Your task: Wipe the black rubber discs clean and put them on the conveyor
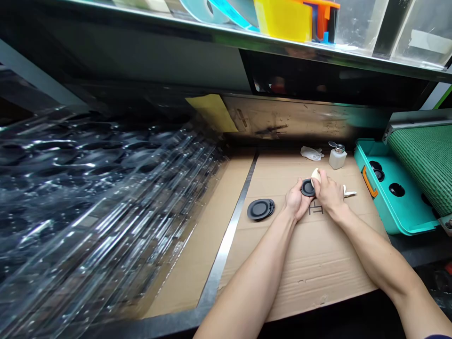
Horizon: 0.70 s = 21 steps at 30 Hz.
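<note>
My left hand (297, 201) grips a small round black plastic part (308, 188) by its edge, above the cardboard. In my right hand (329, 190) is a cream-white pad (316, 175), pinched in the fingers and held against or just over the part's rim; contact cannot be made out. Left of my hands lies a small stack of similar black discs (260, 209). Behind the right hand stand a small white bottle (337, 157) with its metal cap flipped up and a crumpled white wipe (311, 153). A white object (349, 193) is partly hidden behind my right hand.
Stacked clear plastic trays (88, 207) with round dark pockets fill the left. A teal bin (406, 221) with several black parts stands at right, under a green conveyor belt (423, 150). A metal shelf edge (226, 40) crosses overhead. Cardboard (318, 278) covers the bench.
</note>
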Tool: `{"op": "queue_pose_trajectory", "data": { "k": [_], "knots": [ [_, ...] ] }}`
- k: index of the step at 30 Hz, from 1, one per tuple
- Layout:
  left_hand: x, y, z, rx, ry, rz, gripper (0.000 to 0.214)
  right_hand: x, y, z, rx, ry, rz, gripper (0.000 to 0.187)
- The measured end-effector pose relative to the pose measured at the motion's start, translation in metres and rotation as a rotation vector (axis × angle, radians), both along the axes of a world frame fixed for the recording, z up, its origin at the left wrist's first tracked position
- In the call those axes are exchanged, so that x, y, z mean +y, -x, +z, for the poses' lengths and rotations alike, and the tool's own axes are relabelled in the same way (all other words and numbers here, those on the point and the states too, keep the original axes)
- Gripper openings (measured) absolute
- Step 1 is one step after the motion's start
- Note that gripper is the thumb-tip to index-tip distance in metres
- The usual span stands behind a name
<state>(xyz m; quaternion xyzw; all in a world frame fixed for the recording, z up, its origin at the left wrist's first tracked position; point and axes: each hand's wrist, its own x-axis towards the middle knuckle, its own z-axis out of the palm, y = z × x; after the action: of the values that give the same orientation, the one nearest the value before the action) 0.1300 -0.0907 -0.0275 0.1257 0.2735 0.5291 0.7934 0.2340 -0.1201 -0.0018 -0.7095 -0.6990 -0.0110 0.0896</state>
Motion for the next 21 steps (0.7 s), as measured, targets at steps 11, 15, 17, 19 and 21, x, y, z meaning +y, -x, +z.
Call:
{"op": "queue_pose_trajectory", "data": {
  "k": [11,15,17,19,21],
  "knots": [
    [0.002,0.002,-0.002,-0.003,-0.017,-0.069,0.045,-0.005,0.002,0.003,0.022,0.027,0.1,0.053],
    [0.001,0.004,0.0,0.005,-0.006,-0.042,0.041,0.0,-0.015,0.009,0.067,-0.058,-0.057,0.05],
    [0.001,0.006,0.002,-0.013,-0.002,-0.043,0.039,0.003,-0.033,0.013,0.087,-0.111,-0.163,0.049],
    [0.001,0.008,0.003,-0.034,0.005,-0.053,0.038,0.006,-0.054,0.015,0.102,-0.144,-0.259,0.049],
    [0.001,0.01,0.004,-0.064,0.006,-0.06,0.037,0.007,-0.07,0.016,0.1,-0.171,-0.31,0.048]
  ]
}}
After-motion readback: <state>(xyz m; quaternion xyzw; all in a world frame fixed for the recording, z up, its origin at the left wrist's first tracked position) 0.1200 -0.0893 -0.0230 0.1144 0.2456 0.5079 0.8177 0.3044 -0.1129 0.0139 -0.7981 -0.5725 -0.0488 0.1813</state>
